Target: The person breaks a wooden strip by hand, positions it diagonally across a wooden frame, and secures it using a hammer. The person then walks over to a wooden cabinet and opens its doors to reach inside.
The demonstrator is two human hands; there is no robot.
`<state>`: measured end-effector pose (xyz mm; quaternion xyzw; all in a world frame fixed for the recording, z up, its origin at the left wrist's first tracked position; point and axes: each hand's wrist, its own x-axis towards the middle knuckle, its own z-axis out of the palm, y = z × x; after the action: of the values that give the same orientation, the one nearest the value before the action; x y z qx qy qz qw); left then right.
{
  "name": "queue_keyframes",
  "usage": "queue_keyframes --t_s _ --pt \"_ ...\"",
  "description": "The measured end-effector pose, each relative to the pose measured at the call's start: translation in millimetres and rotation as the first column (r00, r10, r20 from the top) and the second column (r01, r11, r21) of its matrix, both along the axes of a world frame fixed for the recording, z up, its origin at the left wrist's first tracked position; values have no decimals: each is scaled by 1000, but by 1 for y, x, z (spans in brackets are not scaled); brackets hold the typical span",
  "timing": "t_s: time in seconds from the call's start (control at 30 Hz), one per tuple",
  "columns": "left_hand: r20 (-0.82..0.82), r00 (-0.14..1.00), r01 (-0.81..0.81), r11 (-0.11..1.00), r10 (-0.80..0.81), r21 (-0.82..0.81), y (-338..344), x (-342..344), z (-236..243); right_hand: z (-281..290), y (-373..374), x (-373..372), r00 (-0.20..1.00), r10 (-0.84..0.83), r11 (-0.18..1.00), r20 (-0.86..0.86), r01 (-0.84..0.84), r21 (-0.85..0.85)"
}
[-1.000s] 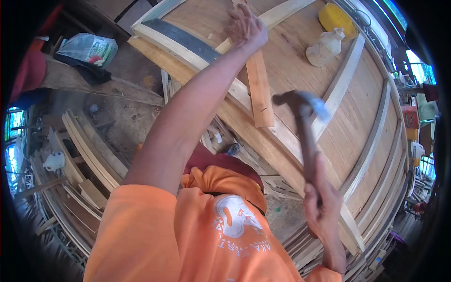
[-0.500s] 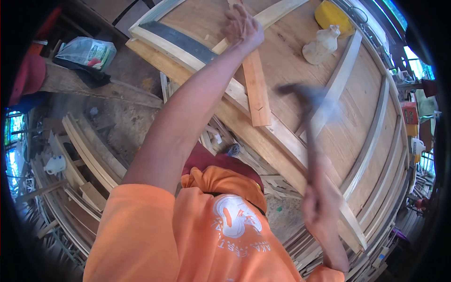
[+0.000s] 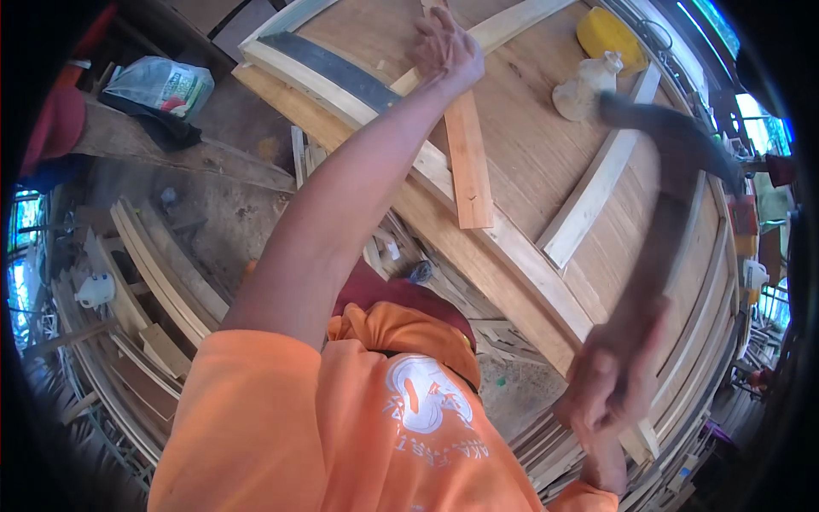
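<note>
My right hand [image 3: 610, 384] grips the raised, blurred hammer [image 3: 674, 162]; my left hand [image 3: 445, 47] pinches the short wooden slat [image 3: 467, 166] lying on the plywood worktop [image 3: 546, 128]. I judge a mis-aimed blow could strike those fingers.

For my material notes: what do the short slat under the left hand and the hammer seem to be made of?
The short slat looks like bare, unfinished wood: pale tan with visible grain. The hammer, gripped by the right hand, is motion-blurred; its head looks dark, probably metal, and the handle brownish, possibly wood, but that stays uncertain.
</note>
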<state>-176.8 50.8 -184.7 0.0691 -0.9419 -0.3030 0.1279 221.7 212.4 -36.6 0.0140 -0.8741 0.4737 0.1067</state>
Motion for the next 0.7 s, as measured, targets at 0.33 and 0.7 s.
queue_keyframes --t_s 0.33,0.7 --pt "-141 988 -71 996 62 -56 6 -4 -1 12 6 -1 995 99 954 7 -97 284" --pt "-110 990 -100 988 87 -116 -4 -20 -15 12 -10 -16 904 188 888 385 -323 326"
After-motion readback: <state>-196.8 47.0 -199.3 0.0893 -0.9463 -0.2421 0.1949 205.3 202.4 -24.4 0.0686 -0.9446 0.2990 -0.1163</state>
